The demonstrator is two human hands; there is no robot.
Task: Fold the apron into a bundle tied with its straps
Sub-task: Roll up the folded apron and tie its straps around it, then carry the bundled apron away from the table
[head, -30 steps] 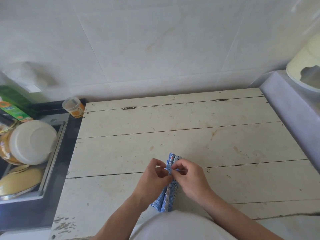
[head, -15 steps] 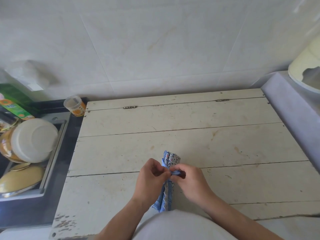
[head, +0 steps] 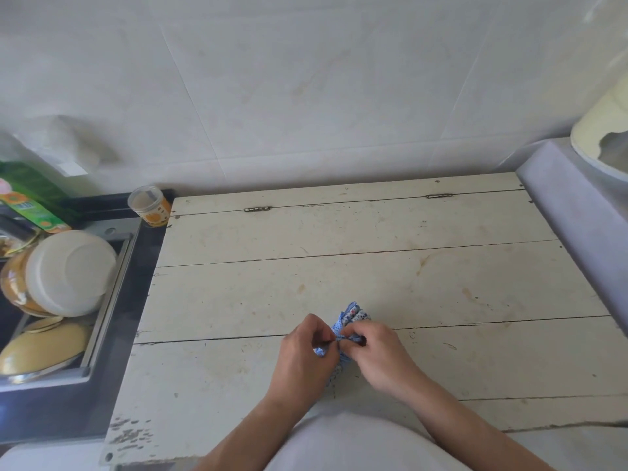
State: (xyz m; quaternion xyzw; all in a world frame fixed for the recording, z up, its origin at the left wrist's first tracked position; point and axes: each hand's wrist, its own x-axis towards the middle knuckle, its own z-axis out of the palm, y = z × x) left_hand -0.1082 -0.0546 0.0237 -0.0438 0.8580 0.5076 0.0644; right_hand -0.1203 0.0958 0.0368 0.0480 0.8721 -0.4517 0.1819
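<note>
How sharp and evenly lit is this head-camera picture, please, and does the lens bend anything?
Head view: soft, even daylight, faint shadows; the worn white plank table edges splay with wide-angle distortion; the blue patterned apron bundle is small, its straps unclear between left hand and right hand.

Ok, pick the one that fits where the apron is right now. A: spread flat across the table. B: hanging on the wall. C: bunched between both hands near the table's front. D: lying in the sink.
C: the apron is a narrow blue bundle pinched between the left hand and right hand over the table.
</note>
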